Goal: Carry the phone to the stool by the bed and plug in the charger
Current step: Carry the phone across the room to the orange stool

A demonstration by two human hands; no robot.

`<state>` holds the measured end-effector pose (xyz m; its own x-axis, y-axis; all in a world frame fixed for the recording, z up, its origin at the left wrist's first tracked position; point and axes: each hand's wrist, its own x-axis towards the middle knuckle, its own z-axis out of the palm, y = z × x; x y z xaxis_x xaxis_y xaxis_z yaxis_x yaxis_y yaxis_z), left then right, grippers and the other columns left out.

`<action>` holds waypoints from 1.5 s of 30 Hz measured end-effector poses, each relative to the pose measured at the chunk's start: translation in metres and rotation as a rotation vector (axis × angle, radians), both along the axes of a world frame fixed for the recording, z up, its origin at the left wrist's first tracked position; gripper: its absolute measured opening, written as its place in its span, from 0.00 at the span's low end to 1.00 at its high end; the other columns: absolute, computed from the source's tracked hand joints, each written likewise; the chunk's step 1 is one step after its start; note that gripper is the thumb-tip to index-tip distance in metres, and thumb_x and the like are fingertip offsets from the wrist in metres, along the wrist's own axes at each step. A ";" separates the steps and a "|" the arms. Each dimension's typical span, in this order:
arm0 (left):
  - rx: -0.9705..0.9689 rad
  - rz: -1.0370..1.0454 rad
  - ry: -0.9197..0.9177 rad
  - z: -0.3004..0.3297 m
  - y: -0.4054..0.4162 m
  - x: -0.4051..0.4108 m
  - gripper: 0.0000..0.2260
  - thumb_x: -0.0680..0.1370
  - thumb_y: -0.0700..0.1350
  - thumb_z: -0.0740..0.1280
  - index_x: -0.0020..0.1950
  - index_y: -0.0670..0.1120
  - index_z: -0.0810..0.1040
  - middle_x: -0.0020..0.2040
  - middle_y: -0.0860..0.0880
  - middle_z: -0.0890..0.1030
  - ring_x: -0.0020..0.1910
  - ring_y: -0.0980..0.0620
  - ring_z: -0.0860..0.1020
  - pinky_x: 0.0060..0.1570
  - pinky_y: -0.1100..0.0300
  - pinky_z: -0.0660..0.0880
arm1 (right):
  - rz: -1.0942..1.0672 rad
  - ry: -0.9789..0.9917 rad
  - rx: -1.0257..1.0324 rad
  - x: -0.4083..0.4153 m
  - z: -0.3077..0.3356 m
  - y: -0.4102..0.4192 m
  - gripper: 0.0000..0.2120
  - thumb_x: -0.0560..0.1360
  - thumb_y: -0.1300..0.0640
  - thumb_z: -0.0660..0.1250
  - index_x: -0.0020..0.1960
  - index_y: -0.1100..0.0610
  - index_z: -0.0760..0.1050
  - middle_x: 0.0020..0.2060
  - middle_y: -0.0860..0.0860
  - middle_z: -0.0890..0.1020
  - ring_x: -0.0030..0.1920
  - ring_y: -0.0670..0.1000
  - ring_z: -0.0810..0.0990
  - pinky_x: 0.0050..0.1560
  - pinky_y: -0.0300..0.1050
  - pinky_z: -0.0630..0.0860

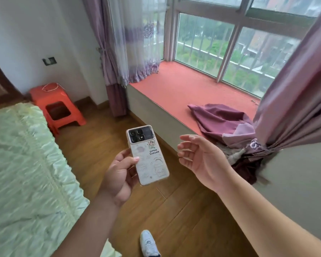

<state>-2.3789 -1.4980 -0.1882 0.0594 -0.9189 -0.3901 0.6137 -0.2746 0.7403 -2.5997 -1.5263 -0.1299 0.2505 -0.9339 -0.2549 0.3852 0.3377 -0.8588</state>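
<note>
The bed (24, 164) ran off the frame's left and bottom edges; the phone (148, 154) screen faced away; the stool's (57, 106) cable (50, 87) ends were unreadable.

Open floor (104, 125) between bed (22, 164) and window seat (156, 112) reaches stool (54, 102).

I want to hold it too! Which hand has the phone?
The left hand grips the phone. The right hand is open and holds nothing.

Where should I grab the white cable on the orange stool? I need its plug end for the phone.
Come from above: the charger cable lies coiled flat on the stool top. Pinch the loop's near edge; the plug end is too small to make out.
</note>
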 end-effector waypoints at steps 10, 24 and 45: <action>-0.062 0.142 -0.113 0.035 -0.142 0.096 0.13 0.76 0.34 0.62 0.53 0.50 0.77 0.40 0.49 0.87 0.32 0.54 0.83 0.28 0.61 0.77 | 0.116 -0.033 -0.040 0.104 0.018 -0.176 0.10 0.78 0.57 0.61 0.53 0.59 0.77 0.38 0.54 0.81 0.36 0.51 0.79 0.39 0.44 0.76; 0.021 0.347 -0.199 0.020 -0.345 0.174 0.13 0.76 0.34 0.63 0.52 0.51 0.80 0.38 0.49 0.86 0.31 0.55 0.81 0.26 0.62 0.75 | 0.298 -0.084 -0.007 0.204 -0.015 -0.425 0.10 0.66 0.51 0.71 0.45 0.53 0.85 0.38 0.54 0.83 0.36 0.51 0.80 0.38 0.44 0.77; 0.018 0.735 -0.177 0.031 -0.582 0.376 0.15 0.75 0.35 0.63 0.47 0.52 0.85 0.44 0.47 0.86 0.40 0.52 0.81 0.34 0.59 0.76 | 0.721 -0.023 -0.018 0.455 -0.007 -0.728 0.10 0.77 0.56 0.62 0.52 0.58 0.80 0.39 0.54 0.82 0.37 0.51 0.80 0.40 0.44 0.77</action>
<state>-2.0024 -2.0800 -0.1571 0.7172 -0.6124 -0.3325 0.5162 0.1464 0.8439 -2.1444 -2.2545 -0.1365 0.8111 -0.5384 -0.2285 0.0898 0.5007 -0.8610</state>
